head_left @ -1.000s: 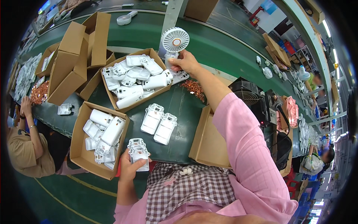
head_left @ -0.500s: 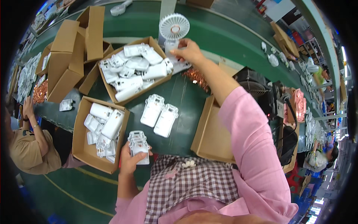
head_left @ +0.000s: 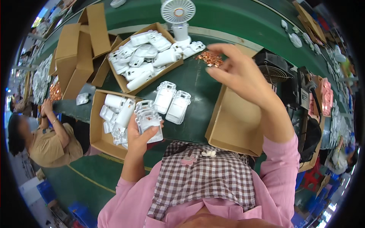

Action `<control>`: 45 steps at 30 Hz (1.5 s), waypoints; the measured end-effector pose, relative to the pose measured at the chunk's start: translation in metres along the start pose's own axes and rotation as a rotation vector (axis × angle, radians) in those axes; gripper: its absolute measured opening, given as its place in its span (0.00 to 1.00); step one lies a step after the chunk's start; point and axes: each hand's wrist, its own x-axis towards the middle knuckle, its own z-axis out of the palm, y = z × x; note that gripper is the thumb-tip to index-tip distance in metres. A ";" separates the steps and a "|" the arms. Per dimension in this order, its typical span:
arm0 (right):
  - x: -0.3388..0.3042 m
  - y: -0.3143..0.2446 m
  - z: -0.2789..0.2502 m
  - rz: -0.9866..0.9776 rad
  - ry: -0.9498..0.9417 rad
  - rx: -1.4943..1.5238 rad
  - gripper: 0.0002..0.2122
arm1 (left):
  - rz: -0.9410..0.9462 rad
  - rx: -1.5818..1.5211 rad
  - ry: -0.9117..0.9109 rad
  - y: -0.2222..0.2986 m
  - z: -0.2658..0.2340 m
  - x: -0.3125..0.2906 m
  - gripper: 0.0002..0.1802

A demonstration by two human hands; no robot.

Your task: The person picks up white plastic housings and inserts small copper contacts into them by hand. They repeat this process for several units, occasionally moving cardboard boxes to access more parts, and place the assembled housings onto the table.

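Observation:
My left hand [head_left: 139, 136] grips a small stack of white plastic housing shells [head_left: 149, 119] just above my lap, next to a cardboard box [head_left: 97, 129] of similar white parts. My right hand [head_left: 237, 74] is raised over the green table [head_left: 197, 79], fingers loosely curled and pinched together near a pile of small copper pieces [head_left: 210, 59]; whether it holds one I cannot tell. Two white shells [head_left: 172, 102] lie flat on the table between my hands.
A second box of white parts [head_left: 146, 57] sits farther back, with a small white desk fan [head_left: 178, 17] behind it. An open cardboard box [head_left: 235, 121] is at my right, folded cartons [head_left: 78, 49] at left. Another person [head_left: 45, 136] sits at the left.
My right hand has pulled back from the fan and copper pile toward me. The left hand has stayed holding the white shells.

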 end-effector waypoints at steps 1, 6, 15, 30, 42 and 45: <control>-0.016 -0.006 -0.008 0.009 -0.003 0.001 0.20 | 0.023 0.045 -0.003 0.004 0.000 -0.001 0.32; -0.083 -0.007 -0.028 0.109 0.043 0.054 0.22 | 0.305 0.214 0.287 0.033 -0.039 -0.010 0.36; -0.167 0.038 -0.040 0.208 0.249 0.243 0.19 | 0.328 0.435 0.774 0.034 -0.170 -0.004 0.17; -0.231 0.110 -0.020 0.339 0.682 0.234 0.12 | 0.333 0.636 0.754 0.028 -0.175 -0.021 0.18; -0.225 0.129 -0.002 0.375 0.656 0.302 0.26 | 0.359 -0.094 0.129 0.032 -0.010 -0.037 0.22; -0.227 0.140 0.003 0.380 0.639 0.316 0.25 | 0.279 -0.141 -0.031 0.023 0.033 -0.017 0.21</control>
